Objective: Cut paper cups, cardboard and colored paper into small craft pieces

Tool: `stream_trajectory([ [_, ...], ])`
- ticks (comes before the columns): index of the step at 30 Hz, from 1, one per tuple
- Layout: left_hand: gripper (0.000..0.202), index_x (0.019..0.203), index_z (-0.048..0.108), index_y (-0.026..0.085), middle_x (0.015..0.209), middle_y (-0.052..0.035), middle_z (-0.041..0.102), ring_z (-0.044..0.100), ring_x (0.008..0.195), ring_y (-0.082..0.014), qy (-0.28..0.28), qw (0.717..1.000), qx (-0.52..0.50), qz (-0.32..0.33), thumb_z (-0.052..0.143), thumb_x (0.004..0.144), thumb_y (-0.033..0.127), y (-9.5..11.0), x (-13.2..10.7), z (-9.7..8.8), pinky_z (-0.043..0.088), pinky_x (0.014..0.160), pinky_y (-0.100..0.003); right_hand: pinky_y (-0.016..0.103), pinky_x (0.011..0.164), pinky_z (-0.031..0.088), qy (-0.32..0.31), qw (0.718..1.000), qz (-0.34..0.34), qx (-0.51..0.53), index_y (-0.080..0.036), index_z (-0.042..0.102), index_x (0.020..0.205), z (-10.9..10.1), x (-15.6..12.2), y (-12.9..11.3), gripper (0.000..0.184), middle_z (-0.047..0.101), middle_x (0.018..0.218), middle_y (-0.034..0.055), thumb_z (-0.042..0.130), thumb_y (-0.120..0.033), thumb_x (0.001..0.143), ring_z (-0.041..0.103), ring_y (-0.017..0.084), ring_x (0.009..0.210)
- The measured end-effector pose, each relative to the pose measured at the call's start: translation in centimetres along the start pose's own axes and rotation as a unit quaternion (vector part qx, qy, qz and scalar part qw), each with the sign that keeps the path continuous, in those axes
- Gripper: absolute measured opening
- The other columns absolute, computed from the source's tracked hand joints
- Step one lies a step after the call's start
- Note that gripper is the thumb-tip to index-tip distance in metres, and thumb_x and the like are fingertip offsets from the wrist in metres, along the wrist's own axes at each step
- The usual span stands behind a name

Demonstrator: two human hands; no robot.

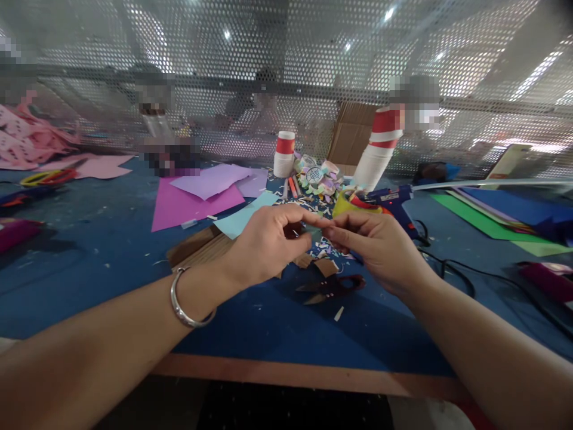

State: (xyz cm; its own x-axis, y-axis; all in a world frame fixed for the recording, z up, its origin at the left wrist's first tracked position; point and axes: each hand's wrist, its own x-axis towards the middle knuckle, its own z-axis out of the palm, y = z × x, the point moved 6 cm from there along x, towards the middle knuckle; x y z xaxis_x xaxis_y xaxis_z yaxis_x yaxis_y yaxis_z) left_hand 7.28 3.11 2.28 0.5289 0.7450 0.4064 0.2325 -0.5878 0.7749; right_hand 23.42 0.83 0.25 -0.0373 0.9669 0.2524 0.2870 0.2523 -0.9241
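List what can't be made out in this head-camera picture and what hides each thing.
- Small piece pinched between the left hand and right hand: too small, and covered by both fingertips, to identify.
- Scissors: lie in shadow under the hands; blades hard to read.
- Things behind the perforated screen: blurred by the mesh.
- Glue gun: partly covered by the right hand.
- Paper sheets at right: cut off by the frame edge.
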Motion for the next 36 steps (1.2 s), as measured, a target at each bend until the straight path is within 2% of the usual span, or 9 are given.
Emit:
stream_trajectory([
  [2, 0.024, 0.102, 0.077, 0.019, 0.079, -0.0015, 0.071, 0.056, 0.063, -0.0108, -0.013, 1.0, -0.027, -0.01, 0.066, 0.081, 0.015, -0.3, 0.0, 0.2, 0.045, 0.057, -0.025, 0.027, 0.057, 0.032, 0.002, 1.0, 0.002, 0.021, -0.018, 0.068, 0.071, -0.1, 0.0, 0.0, 0.022, 0.055, 0.063, -0.0032, 0.076, -0.036, 0.079, 0.043, 0.01, 0.059],
  [5, 0.036, 0.109, 0.068, 0.018, 0.094, -0.0041, 0.074, 0.063, 0.072, -0.0112, -0.009, 0.994, -0.099, -0.041, 0.068, 0.075, 0.008, -1.1, 0.2, 0.1, 0.051, 0.063, -0.024, 0.027, 0.057, 0.034, -0.01, 0.999, 0.0, 0.04, -0.018, 0.065, 0.069, -0.1, -0.1, -0.1, 0.024, 0.055, 0.064, -0.0031, 0.076, -0.036, 0.08, 0.044, 0.01, 0.06],
  [7, 0.039, 0.107, 0.063, 0.017, 0.102, -0.0066, 0.074, 0.065, 0.075, -0.0111, 0.006, 0.989, -0.132, -0.071, 0.069, 0.071, 0.004, -1.7, 0.4, -0.1, 0.053, 0.067, -0.024, 0.027, 0.056, 0.033, -0.025, 0.999, -0.002, 0.032, -0.018, 0.066, 0.069, 0.1, -0.1, -0.2, 0.024, 0.054, 0.064, -0.0031, 0.076, -0.036, 0.081, 0.043, 0.01, 0.059],
  [11, 0.038, 0.104, 0.059, 0.016, 0.097, -0.0062, 0.075, 0.067, 0.078, -0.0118, 0.003, 0.983, -0.151, -0.107, 0.072, 0.071, 0.004, -1.9, 0.5, -0.1, 0.054, 0.069, -0.024, 0.027, 0.054, 0.031, -0.05, 0.999, -0.004, 0.002, -0.018, 0.067, 0.07, 0.4, 0.0, -0.3, 0.026, 0.054, 0.063, -0.0032, 0.077, -0.04, 0.079, 0.042, 0.01, 0.057],
  [16, 0.034, 0.1, 0.059, 0.017, 0.094, -0.0034, 0.076, 0.068, 0.082, -0.0127, -0.017, 0.979, -0.179, -0.092, 0.076, 0.072, 0.008, -1.2, 0.3, 0.2, 0.055, 0.072, -0.025, 0.027, 0.052, 0.028, -0.053, 0.998, -0.01, -0.027, -0.018, 0.066, 0.069, 0.5, 0.1, -0.1, 0.025, 0.052, 0.061, -0.0035, 0.074, -0.039, 0.08, 0.04, 0.01, 0.057],
  [21, 0.032, 0.097, 0.059, 0.018, 0.094, -0.0031, 0.075, 0.069, 0.084, -0.0138, -0.027, 0.971, -0.217, -0.098, 0.078, 0.072, 0.01, -1.6, 0.2, 0.5, 0.058, 0.072, -0.025, 0.028, 0.053, 0.028, -0.053, 0.997, -0.002, -0.058, -0.018, 0.064, 0.068, 0.4, 0.1, 0.3, 0.025, 0.05, 0.061, -0.0034, 0.072, -0.039, 0.08, 0.039, 0.011, 0.058],
  [25, 0.027, 0.093, 0.06, 0.017, 0.092, -0.0019, 0.073, 0.068, 0.083, -0.0118, -0.034, 0.968, -0.238, -0.078, 0.076, 0.073, 0.009, -1.5, 0.3, 0.6, 0.057, 0.072, -0.023, 0.029, 0.055, 0.029, -0.057, 0.995, -0.01, -0.077, -0.019, 0.062, 0.068, 0.3, 0.1, 0.3, 0.027, 0.051, 0.063, -0.0024, 0.069, -0.041, 0.082, 0.04, 0.012, 0.059],
  [36, 0.02, 0.09, 0.063, 0.015, 0.09, -0.0011, 0.07, 0.063, 0.079, -0.0092, -0.053, 0.973, -0.217, -0.056, 0.075, 0.076, 0.008, -1.1, 0.4, 0.6, 0.053, 0.072, -0.022, 0.028, 0.052, 0.029, -0.057, 0.993, -0.004, -0.102, -0.018, 0.062, 0.068, 0.1, 0.0, 0.0, 0.028, 0.052, 0.062, -0.0021, 0.068, -0.042, 0.081, 0.04, 0.012, 0.058],
])
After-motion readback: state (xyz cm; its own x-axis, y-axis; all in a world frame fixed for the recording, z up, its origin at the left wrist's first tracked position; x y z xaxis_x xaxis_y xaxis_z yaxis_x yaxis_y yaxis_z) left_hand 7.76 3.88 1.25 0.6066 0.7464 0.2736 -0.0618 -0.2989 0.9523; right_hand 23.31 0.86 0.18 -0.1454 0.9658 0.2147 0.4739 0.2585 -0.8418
